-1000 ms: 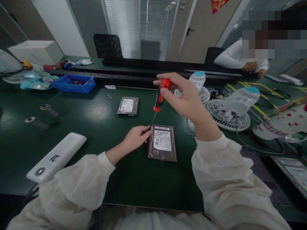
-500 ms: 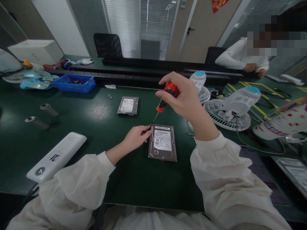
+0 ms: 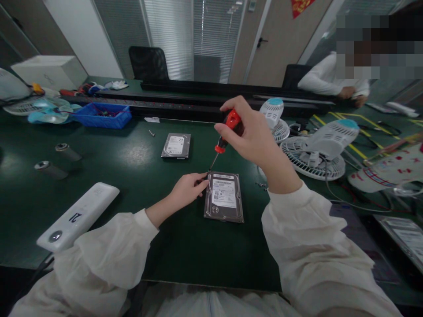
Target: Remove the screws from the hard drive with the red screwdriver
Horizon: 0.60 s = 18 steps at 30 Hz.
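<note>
A silver hard drive point(image 3: 224, 196) with a white label lies flat on the green table point(image 3: 125, 176) in front of me. My right hand point(image 3: 253, 136) is closed around a red-handled screwdriver point(image 3: 226, 132), whose thin tip meets the drive's far left corner. My left hand point(image 3: 189, 188) rests against the drive's left edge, fingers pinched by the screwdriver tip; what they pinch is too small to make out. A second hard drive point(image 3: 176, 145) lies farther back on the table.
A white device marked 21 point(image 3: 78, 216) lies at the near left. Two grey cylinders point(image 3: 57, 160), a blue bin point(image 3: 102, 115) and white desk fans point(image 3: 319, 143) stand around. Small screws point(image 3: 261, 185) lie right of the drive. Another person in white sits at the far right.
My right hand has tilted the screwdriver handle to the right and turned it slightly; the tip stays at the drive's corner. My left hand and the drive have not moved.
</note>
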Tool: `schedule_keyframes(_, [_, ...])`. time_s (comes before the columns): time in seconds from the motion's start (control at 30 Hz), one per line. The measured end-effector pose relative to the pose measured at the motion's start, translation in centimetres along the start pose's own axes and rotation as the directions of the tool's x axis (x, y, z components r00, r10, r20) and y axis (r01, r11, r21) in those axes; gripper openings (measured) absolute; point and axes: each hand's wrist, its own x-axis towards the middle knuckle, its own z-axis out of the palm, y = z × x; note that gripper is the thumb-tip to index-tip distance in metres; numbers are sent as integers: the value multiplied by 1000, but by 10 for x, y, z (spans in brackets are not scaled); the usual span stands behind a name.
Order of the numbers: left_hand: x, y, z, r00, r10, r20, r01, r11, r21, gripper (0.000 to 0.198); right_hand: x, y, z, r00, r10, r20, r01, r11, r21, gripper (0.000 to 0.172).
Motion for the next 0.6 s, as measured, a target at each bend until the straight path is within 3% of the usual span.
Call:
schedule_keyframes(0.1, [0,-1,0,1000,-1,2,1,1000,0,48,-1,-1,-2,1000,-19,20,19,1000,2,26])
schedule_keyframes(0.27, [0,0,-1,1000,-2,0,2,1000,4,47,-2,0,-5,997,-37,63,27,988,155,38])
schedule_keyframes(0.37, [-1,1,-2,1000,3,-1,-3,1000,6,47,-1,0,-5,999,-18,37,14,996,93,27])
schedule_keyframes(0.5, [-1,1,-2,1000,7,1,-7,1000,4,47,0,-1,-4,1000,16,23,-16,1000,-7,28])
schedule_keyframes(0.6, [-1,0,-1,1000,7,0,-7,1000,5,47,-1,-1,-4,999,-6,42,4,999,46,26])
